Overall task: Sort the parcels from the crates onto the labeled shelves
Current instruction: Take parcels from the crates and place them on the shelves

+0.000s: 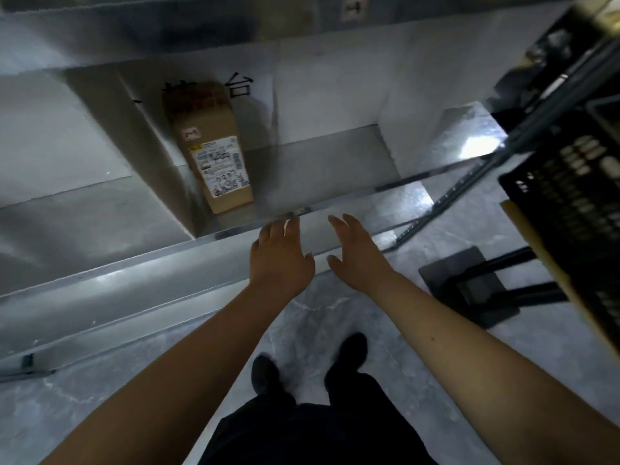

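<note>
Grey polished floor (335,317) and a metal shelf (335,162) fill the view; pic is a bit blurred. On the shelf back wall is a paper label (240,83) w/ handwritten characters, partly hidden, so I cannot read it whole.

One parcel (214,152), a brown carton w/ a white shipping sticker, lies on the shelf, at the left of its compartment, just beside the divider. It reaches toward the near edge.

Left hand (280,260) and right hand (357,256) are both near the shelf's front edge, close to each other but apart. Fingers of both are spread loose and hold nothing. Left fingertips (288,226) seem to be at the shelf lip; contact I cannot tell.

Count: 1 parcel, 2 hands, 1 black crate (577,182) at far right, raised on a dark stand (476,290). Crate's inside is not visible.

Progress, my judgement: at least 1 parcel is sorted. How many are left in the crate is unknown, so probably next is to go back to the crate for another.
</note>
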`<state>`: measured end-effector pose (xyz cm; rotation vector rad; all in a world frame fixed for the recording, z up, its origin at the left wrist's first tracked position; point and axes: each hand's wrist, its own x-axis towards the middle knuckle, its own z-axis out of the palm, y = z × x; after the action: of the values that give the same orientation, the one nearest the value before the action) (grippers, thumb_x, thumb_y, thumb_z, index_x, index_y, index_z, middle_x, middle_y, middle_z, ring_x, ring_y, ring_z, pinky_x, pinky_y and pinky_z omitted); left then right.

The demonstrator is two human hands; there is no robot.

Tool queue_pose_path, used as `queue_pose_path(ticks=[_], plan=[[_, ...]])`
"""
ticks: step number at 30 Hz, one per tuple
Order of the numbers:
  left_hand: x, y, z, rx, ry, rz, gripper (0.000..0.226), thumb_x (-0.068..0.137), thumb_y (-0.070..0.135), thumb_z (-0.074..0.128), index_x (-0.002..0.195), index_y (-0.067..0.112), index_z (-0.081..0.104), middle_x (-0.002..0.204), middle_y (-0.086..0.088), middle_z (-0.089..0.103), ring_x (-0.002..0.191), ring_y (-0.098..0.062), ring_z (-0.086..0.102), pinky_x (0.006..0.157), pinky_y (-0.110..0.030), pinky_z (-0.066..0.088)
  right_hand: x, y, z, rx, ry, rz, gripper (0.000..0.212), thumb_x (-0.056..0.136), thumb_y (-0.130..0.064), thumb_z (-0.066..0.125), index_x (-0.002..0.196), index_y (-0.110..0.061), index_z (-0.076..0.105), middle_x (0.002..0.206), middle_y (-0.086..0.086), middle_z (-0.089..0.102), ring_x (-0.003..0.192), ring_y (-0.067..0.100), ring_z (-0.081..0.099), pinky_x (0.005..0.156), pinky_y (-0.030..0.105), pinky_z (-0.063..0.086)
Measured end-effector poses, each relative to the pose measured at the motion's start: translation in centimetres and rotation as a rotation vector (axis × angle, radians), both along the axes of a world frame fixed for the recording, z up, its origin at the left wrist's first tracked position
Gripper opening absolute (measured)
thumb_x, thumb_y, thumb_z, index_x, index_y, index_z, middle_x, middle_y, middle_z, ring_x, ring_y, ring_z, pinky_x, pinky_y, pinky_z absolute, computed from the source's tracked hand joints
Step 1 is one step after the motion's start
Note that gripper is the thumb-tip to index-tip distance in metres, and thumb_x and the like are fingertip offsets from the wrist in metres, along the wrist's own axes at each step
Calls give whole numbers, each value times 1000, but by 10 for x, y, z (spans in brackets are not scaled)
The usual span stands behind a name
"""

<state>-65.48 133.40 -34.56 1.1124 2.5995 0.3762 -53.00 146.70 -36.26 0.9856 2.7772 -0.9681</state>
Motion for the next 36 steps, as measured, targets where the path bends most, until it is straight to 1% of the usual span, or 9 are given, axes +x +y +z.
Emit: queue_pose_path(ticks=[5, 8, 11, 14, 19, 23, 29, 33, 36], plan=[[57, 53, 15, 11, -2, -172, 83, 95, 54, 60, 163, 25, 23, 168, -6, 30, 152, -30, 31, 123, -49, 32, 60, 37, 26, 9, -23, -110, 85, 100, -26, 67, 166, -29, 13, 174, 6, 8, 158, 25, 16, 122, 31, 20], [98, 92, 29, 33, 8, -283, 83, 96, 52, 58, 164, 24, 19, 169, -7, 26, 152, -31, 29, 121, -50, 33, 108, 65, 38, 16, -14, -177, 86, 99, -27, 68, 166, -29, 14, 173, 6, 9, 157, 25, 18, 124, 34, 22], [147, 136, 44, 80, 14, -363, 81, 96, 49, 60, 163, 24, 22, 166, -6, 31, 148, -30, 35, 117, -51, 37, 169, 97, 51, 26, -6, -252, 86, 98, -26, 69, 166, -27, 17, 171, 7, 14, 154, 27, 24, 123, 42, 31], [202, 180, 56, 139, -19, -430, 78, 95, 44, 63, 162, 25, 27, 164, -4, 36, 146, -28, 39, 114, -48, 39, 235, 131, 63, 78, -2, -327, 83, 98, -27, 67, 166, -26, 18, 167, 6, 23, 150, 26, 29, 118, 35, 33], [280, 244, 70, 165, -13, -502, 73, 89, 36, 63, 156, 24, 37, 153, -4, 47, 133, -32, 49, 104, -50, 47, 333, 181, 78, 115, -33, -453, 82, 98, -34, 67, 165, -29, 18, 167, 3, 20, 147, 26, 34, 116, 40, 39], [329, 280, 80, 209, -3, -552, 74, 88, 32, 63, 156, 21, 38, 152, -7, 48, 134, -33, 49, 103, -51, 48, 388, 205, 89, 109, -38, -489, 84, 98, -34, 68, 165, -27, 18, 166, 3, 19, 143, 27, 37, 114, 46, 43], [338, 294, 89, 230, 23, -513, 72, 90, 36, 63, 156, 23, 38, 154, -5, 46, 138, -31, 46, 108, -52, 46, 406, 220, 93, 117, -22, -462, 82, 98, -34, 67, 165, -25, 20, 167, 2, 18, 148, 26, 31, 119, 45, 39], [314, 279, 91, 269, 39, -404, 69, 91, 37, 64, 155, 25, 40, 154, -3, 47, 136, -31, 47, 107, -52, 46, 375, 224, 92, 105, 12, -351, 80, 99, -34, 67, 164, -27, 21, 168, 1, 16, 150, 25, 29, 120, 41, 36], [286, 256, 91, 240, 57, -276, 72, 90, 35, 66, 157, 26, 38, 157, -2, 44, 140, -30, 44, 112, -49, 41, 334, 221, 91, 97, 46, -230, 78, 99, -33, 66, 164, -29, 23, 167, 2, 18, 150, 23, 28, 118, 33, 32]])
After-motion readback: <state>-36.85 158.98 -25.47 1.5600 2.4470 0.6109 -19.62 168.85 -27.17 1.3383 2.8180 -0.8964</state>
